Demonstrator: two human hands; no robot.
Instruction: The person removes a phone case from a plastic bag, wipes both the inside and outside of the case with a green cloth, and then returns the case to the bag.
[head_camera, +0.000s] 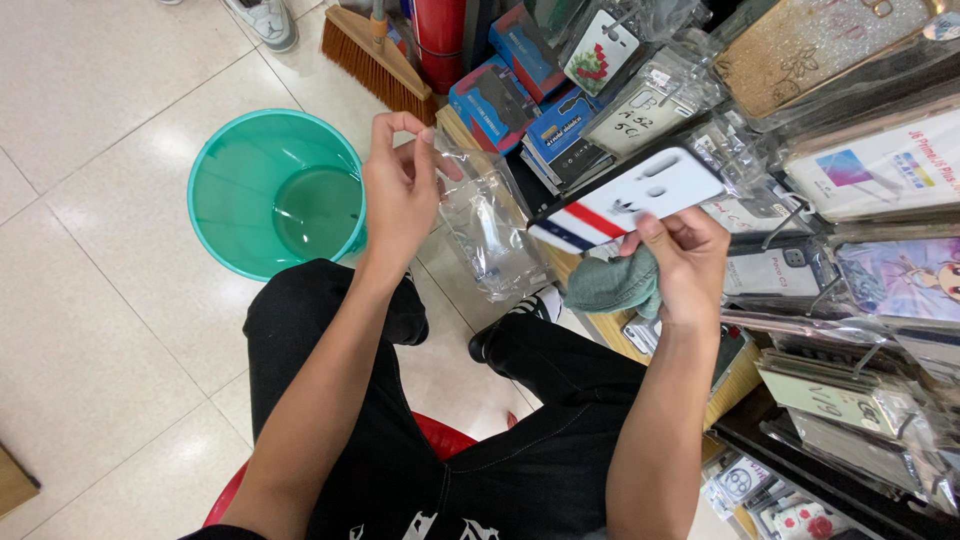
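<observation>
Left hand (400, 195) pinching the top edge of a clear, crinkled plastic sleeve (487, 232), hanging free above the lap. Right hand (680, 262) closed around a white phone case with red and navy stripes (630, 203), tilted, plus a bunched grey-green cloth (612, 283) beneath it. Open room only to the left: pale tiled floor (90, 300) with an empty teal plastic bucket (276, 192) just beside the left hand. Crowded right edge: display rack of bagged phone cases (860, 180), close against the right hand. Straw broom (375, 55) and blue boxes (520, 100) farther back. Red stool (440, 435) under black trousers.
</observation>
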